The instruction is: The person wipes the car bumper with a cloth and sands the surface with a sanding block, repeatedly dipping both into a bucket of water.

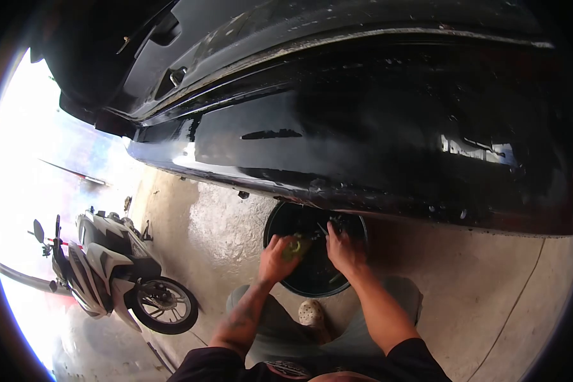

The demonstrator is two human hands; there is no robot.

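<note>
Below the lower edge of a black vehicle body (363, 140) stands a round dark tub (314, 291). Both my hands are over it. My left hand (278, 260) is closed around a yellow-green piece (295, 247) that looks like a sponge or scrubbing cloth. Closed too, my right hand (345, 249) has a thin, pale, pointed thing (322, 228) at its fingertips; its kind is not clear. Small dark shapes lie inside the tub between and beyond the hands, too dim to name.
A grey and black motor scooter (118, 267) stands on the left. Concrete floor (471, 286) spreads around the tub, with a wet patch (226, 219) on its left. My knees flank the tub, and a light clog (311, 313) shows between them. The vehicle body overhangs the tub's far rim.
</note>
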